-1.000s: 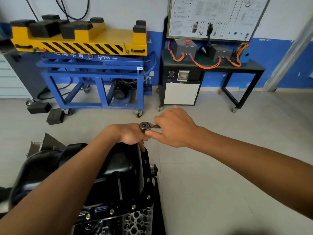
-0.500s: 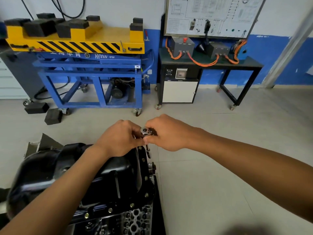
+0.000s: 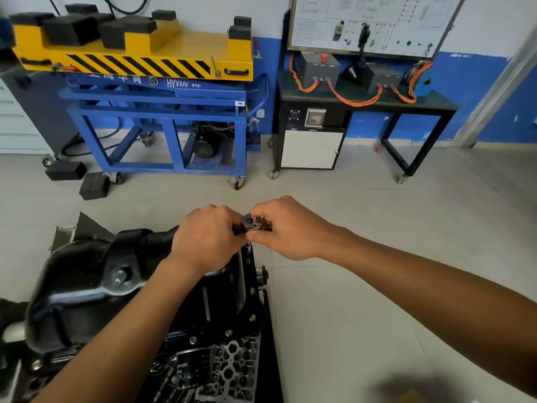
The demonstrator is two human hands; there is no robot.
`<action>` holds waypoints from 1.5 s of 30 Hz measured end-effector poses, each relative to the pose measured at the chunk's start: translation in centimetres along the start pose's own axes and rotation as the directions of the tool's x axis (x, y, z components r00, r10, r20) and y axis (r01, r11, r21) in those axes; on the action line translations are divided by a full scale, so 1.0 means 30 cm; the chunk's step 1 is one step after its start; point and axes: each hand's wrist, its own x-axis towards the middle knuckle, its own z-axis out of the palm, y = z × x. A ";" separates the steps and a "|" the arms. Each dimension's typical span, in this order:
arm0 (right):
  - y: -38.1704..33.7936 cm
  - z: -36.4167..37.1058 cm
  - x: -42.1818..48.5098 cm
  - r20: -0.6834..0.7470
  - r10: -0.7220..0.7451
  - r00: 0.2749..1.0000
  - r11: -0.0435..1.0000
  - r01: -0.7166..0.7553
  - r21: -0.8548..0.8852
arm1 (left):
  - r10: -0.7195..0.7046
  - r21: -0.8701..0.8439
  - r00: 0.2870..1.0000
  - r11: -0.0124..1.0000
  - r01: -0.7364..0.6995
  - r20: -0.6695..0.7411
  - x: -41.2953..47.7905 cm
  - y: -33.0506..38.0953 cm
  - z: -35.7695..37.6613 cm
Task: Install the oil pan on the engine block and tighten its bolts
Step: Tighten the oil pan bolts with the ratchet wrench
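Already the glossy black steel oil pan (image 3: pixel 96 286) sits on the grey cast engine block (image 3: pixel 226 370), lower left. The left hand (image 3: pixel 207 239) and right hand (image 3: pixel 286 228) grip a silver ratchet (image 3: pixel 251 222); tightening seems unfinished.

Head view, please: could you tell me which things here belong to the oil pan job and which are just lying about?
On the job: oil pan, engine block, flange bolts, ratchet, held by left hand and right hand.
Lying about: blue lift cart, black blocks on the floor, bench with orange cables, wiring board.
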 end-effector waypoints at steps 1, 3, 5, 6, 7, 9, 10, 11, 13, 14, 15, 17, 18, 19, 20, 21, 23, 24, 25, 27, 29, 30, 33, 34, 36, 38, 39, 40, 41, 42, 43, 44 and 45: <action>-0.002 0.007 -0.005 0.007 0.007 1.000 1.000 -0.007 0.008 | 0.001 0.026 1.000 1.000 -0.001 -0.008 -0.006 0.003 0.003; -0.016 0.019 -0.011 0.015 0.036 0.999 0.999 -0.036 0.014 | 0.011 0.051 1.000 0.999 -0.011 -0.001 -0.011 0.005 0.008; -0.035 0.025 -0.012 -0.001 0.073 0.997 0.997 -0.073 0.007 | 0.013 0.049 1.000 0.999 -0.014 0.027 -0.007 0.000 0.004; -0.045 0.026 -0.013 -0.016 0.090 0.996 0.996 -0.089 0.012 | 0.010 0.037 0.999 0.999 -0.011 0.039 -0.005 -0.005 0.000; -0.055 0.026 -0.015 -0.030 0.103 0.994 0.995 -0.103 0.019 | 0.008 0.021 0.999 1.000 -0.009 0.040 -0.005 -0.010 -0.004; -0.070 0.023 -0.020 -0.040 0.128 0.991 0.992 -0.128 0.022 | 0.016 0.001 1.000 1.000 -0.016 0.021 -0.008 -0.012 -0.006; -0.073 0.021 -0.023 -0.040 0.145 0.989 0.989 -0.144 0.026 | 0.027 0.001 1.000 1.000 -0.027 0.016 -0.011 -0.010 -0.007; -0.076 0.019 -0.026 -0.043 0.163 0.986 0.986 -0.162 0.033 | 0.040 0.004 0.999 0.999 -0.040 0.019 -0.013 -0.010 -0.010; -0.082 0.022 -0.033 -0.056 0.195 0.979 0.980 -0.192 0.045 | 0.062 0.008 0.997 0.998 -0.063 0.036 -0.014 -0.008 -0.017; -0.085 0.027 -0.035 -0.065 0.205 0.977 0.978 -0.202 0.044 | 0.068 0.011 0.997 0.998 -0.069 0.042 -0.012 -0.007 -0.020; -0.088 0.033 -0.036 -0.076 0.211 0.974 0.977 -0.209 0.041 | 0.071 0.017 0.996 0.997 -0.072 0.047 -0.010 -0.007 -0.021; -0.093 0.047 -0.043 -0.093 0.219 0.971 0.975 -0.215 0.055 | 0.076 0.037 0.995 0.996 -0.078 0.058 -0.017 -0.004 -0.023; -0.095 0.051 -0.046 -0.099 0.218 0.971 0.975 -0.212 0.068 | 0.079 0.039 0.996 0.996 -0.081 0.048 -0.023 -0.003 -0.023; -0.097 0.052 -0.049 -0.105 0.217 0.970 0.975 -0.210 0.078 | 0.081 0.035 0.996 0.996 -0.082 0.029 -0.026 -0.003 -0.023; -0.098 0.051 -0.052 -0.108 0.223 0.969 0.973 -0.213 0.092 | 0.083 0.029 0.996 0.996 -0.083 0.013 -0.027 -0.002 -0.022; -0.096 0.050 -0.055 -0.109 0.227 0.968 0.971 -0.216 0.102 | 0.083 0.024 0.997 0.996 -0.083 0.003 -0.027 -0.002 -0.020; -0.093 0.050 -0.057 -0.100 0.224 0.970 0.973 -0.215 0.089 | 0.086 0.030 0.996 0.996 -0.086 0.000 -0.022 -0.002 -0.017; -0.091 0.051 -0.057 -0.090 0.224 0.971 0.973 -0.216 0.085 | 0.087 0.042 0.996 0.995 -0.087 0.008 -0.020 -0.002 -0.015; -0.089 0.049 -0.056 -0.077 0.227 0.971 0.971 -0.220 0.091 | 0.086 0.051 0.996 0.995 -0.087 0.016 -0.019 -0.003 -0.013; -0.089 0.034 -0.051 -0.045 0.245 0.969 0.966 -0.239 0.102 | 0.085 0.057 0.996 0.995 -0.085 0.015 -0.016 -0.004 -0.009; -0.089 0.014 -0.041 -0.002 0.245 0.969 0.967 -0.245 0.073 | 0.077 0.057 0.997 0.995 -0.078 0.015 -0.010 -0.004 -0.004; -0.091 0.006 -0.035 0.018 0.234 0.972 0.971 -0.234 0.038 | 0.069 0.055 0.997 0.996 -0.070 0.026 -0.005 -0.003 -0.003; -0.096 -0.007 -0.016 0.065 0.189 0.980 0.977 -0.181 -0.115 | 0.057 0.052 0.997 0.997 -0.060 0.060 0.009 -0.009 0.004; -0.096 -0.012 -0.010 0.074 0.171 0.982 0.973 -0.157 -0.169 | 0.059 0.053 0.997 0.997 -0.062 0.056 0.010 -0.015 0.009; -0.101 -0.030 0.002 0.110 0.124 0.986 0.962 -0.093 -0.256 | 0.060 0.063 0.998 0.996 -0.063 0.033 0.012 -0.022 0.019; -0.108 -0.050 0.014 0.184 0.074 0.980 0.948 -0.012 -0.319 | 0.045 0.084 0.998 0.995 -0.048 0.035 0.009 -0.017 0.023; -0.115 -0.060 0.020 0.223 0.051 0.973 0.936 0.032 -0.352 | 0.033 0.088 0.999 0.995 -0.037 0.040 0.006 -0.013 0.022; -0.121 -0.071 0.024 0.254 0.029 0.967 0.916 0.076 -0.393 | 0.026 0.090 0.999 0.996 -0.030 0.046 0.004 -0.010 0.019; -0.125 -0.080 0.029 0.278 0.008 0.961 0.889 0.121 -0.442 | 0.017 0.088 0.998 0.996 -0.022 0.056 0.002 -0.009 0.015; -0.128 -0.089 0.033 0.296 -0.015 0.955 0.855 0.166 -0.491 | 0.007 0.081 0.998 0.997 -0.013 0.069 0.002 -0.007 0.011; -0.130 -0.096 0.039 0.310 -0.039 0.950 0.816 0.209 -0.539 | 0.000 0.072 0.997 0.997 -0.005 0.076 0.003 -0.007 0.009; -0.131 -0.103 0.045 0.315 -0.066 0.947 0.775 0.247 -0.581 | -0.007 0.063 0.997 0.998 0.002 0.080 0.006 -0.009 0.007; -0.132 -0.105 0.047 0.310 -0.094 0.946 0.735 0.276 -0.620 | -0.014 0.057 0.996 0.998 0.009 0.087 0.006 -0.009 0.005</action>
